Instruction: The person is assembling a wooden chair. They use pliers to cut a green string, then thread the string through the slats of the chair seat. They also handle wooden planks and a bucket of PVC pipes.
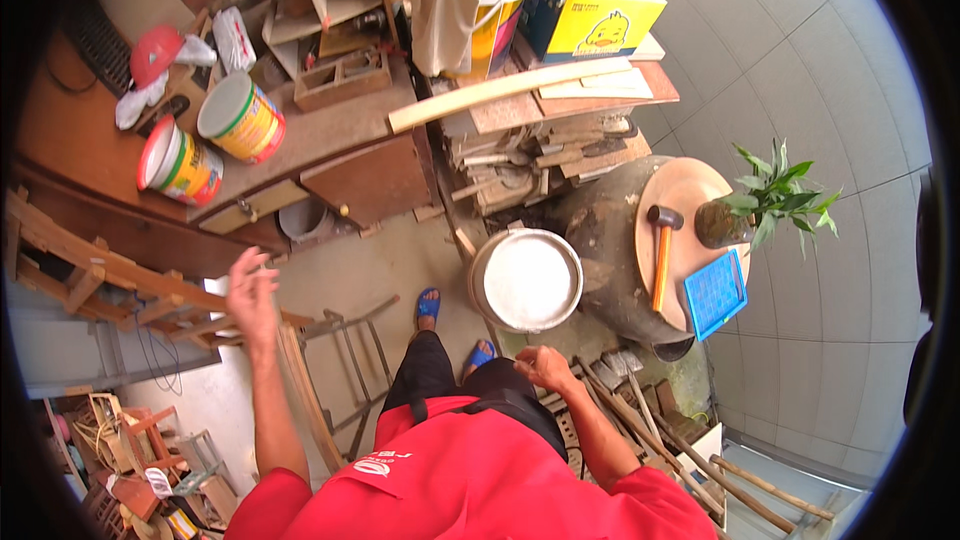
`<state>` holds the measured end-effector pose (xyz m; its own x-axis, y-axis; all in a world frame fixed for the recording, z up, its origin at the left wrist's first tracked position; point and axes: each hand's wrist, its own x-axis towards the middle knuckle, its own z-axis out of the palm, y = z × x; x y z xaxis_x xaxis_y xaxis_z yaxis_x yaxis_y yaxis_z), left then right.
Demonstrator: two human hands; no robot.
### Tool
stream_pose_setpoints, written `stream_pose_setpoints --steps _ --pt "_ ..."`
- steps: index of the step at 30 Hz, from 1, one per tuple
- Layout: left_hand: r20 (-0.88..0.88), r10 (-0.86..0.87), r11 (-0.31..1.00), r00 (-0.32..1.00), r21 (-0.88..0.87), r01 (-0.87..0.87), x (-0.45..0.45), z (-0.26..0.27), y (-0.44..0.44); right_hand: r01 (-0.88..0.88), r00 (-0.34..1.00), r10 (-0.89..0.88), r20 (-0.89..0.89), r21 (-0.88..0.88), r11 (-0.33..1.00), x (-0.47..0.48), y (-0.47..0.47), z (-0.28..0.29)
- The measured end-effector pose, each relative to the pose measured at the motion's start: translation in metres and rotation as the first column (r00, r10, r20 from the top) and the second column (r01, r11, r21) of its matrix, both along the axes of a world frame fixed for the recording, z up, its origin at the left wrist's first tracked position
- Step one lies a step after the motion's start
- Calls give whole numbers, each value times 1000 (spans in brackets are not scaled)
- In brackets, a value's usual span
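Note:
My left hand (252, 292) is raised at the left with nothing in it, fingers loosely bent, near a wooden ladder (135, 286). Close to my right thigh, my right hand (544, 367) hangs with curled fingers; whether they are closed cannot be told, and no object shows in it. Beyond it stands a round metal pot with a pale lid (532, 281). To the right, a round wooden board (679, 191) on a large dark jar bears a mallet (661, 259), a blue plastic basket (716, 295) and a potted plant (724, 223).
A desk (315, 120) holds two paint buckets (244, 118) and a red hard hat (155, 56). Scrap wood (510, 172) fills a shelf under a long wooden strip (510, 92). A metal frame (352, 360) stands left of my legs; wooden poles (720, 480) lie at the lower right.

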<state>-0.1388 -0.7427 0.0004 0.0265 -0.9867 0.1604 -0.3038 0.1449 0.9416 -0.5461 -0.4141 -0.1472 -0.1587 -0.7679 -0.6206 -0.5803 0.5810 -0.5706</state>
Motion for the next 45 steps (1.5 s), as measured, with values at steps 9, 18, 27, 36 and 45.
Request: stream_pose_setpoints --steps 9,18,27,36,45 --pt "-55 -570 821 820 -21 570 -222 -12 -225 433 882 -467 -67 -277 858 -5 -109 48" --pt "356 -345 923 868 -38 382 -420 20 -406 556 805 -593 -11 -333 761 14 -203 71" --pt "-653 -532 787 539 -148 598 -355 130 -415 568 799 -601 5 -332 753 12 -214 61" --pt "-464 -744 510 481 72 857 -265 62 -231 661 645 -184 742 -420 622 -26 -344 69" --pt "-425 -754 537 502 43 843 -181 53 -235 645 40 -162 986 99 758 16 -464 133"
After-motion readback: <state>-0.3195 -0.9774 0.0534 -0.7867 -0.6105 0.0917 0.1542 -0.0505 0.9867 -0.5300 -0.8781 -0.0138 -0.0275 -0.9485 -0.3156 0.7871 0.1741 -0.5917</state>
